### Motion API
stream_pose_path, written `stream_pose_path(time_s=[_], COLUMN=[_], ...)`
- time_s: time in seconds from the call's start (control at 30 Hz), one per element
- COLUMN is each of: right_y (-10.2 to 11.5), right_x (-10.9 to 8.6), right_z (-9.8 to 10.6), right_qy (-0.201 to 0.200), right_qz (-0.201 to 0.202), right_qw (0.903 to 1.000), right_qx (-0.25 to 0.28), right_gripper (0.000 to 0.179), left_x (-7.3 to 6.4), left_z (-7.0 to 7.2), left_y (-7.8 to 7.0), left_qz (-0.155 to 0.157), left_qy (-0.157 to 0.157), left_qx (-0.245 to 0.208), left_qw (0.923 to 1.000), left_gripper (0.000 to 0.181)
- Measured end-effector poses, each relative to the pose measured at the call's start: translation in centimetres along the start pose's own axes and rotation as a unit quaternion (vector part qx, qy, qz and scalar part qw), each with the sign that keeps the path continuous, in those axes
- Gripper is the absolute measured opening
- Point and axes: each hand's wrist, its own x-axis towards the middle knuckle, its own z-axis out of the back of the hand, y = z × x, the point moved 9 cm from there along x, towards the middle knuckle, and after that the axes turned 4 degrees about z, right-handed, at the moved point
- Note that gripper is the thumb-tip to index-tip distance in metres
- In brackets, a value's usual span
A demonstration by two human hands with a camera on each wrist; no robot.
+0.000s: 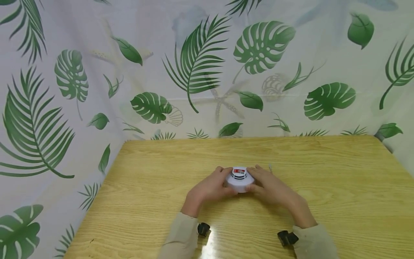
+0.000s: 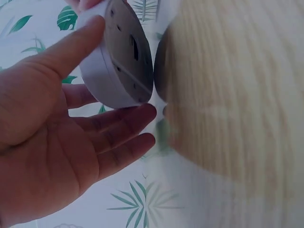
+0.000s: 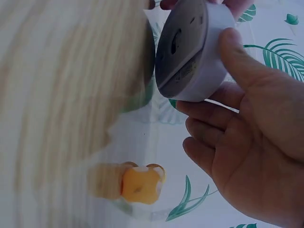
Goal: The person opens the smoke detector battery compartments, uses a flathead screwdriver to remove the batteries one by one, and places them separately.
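A round white smoke detector [image 1: 240,183] with a red label and dark vent slots on top is held between my two hands over the table. My left hand [image 1: 208,190] grips its left side, thumb on the near rim. On the opposite side my right hand [image 1: 273,187] grips it the same way. Both wrist views show the detector's flat underside [image 2: 126,52], with small holes in it, raised at the near edge. Whether the far edge touches the table I cannot tell. Several lower fingers [image 3: 204,130] of the right hand extend beneath it.
A wooden table [image 1: 145,172] reaches back to a leaf-print cloth [image 1: 207,118]. The right wrist view shows a small orange-yellow object [image 3: 141,184] on the tabletop. Near the right fingertips in the head view stands a thin pale tip [image 1: 270,168].
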Motion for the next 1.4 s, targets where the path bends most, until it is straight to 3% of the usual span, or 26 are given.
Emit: stream_pose_path(time_s=[0.23, 0.57, 0.8, 1.1, 1.4], right_y=[0.0, -0.2, -0.5, 0.3, 0.5], right_x=[0.0, -0.1, -0.2, 0.0, -0.1], right_z=[0.2, 0.4, 0.3, 1.0, 1.1], right_qy=[0.005, -0.016, -0.025, -0.044, -0.033], right_qz=[-0.002, -0.021, -0.034, -0.009, -0.01], right_qw=[0.9979, 0.9953, 0.993, 0.9918, 0.9907], right_qx=[0.064, 0.093, 0.11, 0.12, 0.131], right_gripper=[0.065, 0.057, 0.059, 0.052, 0.056], left_x=[-0.3, 0.0, 0.0, -0.2, -0.4], left_z=[0.7, 1.3, 1.1, 1.4, 1.3], left_y=[0.4, 0.0, -0.2, -0.2, 0.2], left_qz=[-0.013, -0.038, -0.033, -0.027, -0.026], left_qy=[0.012, -0.014, -0.024, -0.027, -0.008], left_qx=[-0.034, -0.067, -0.057, -0.046, -0.036], left_qw=[0.9993, 0.9969, 0.9975, 0.9982, 0.999], left_gripper=[0.066, 0.05, 0.048, 0.047, 0.036])
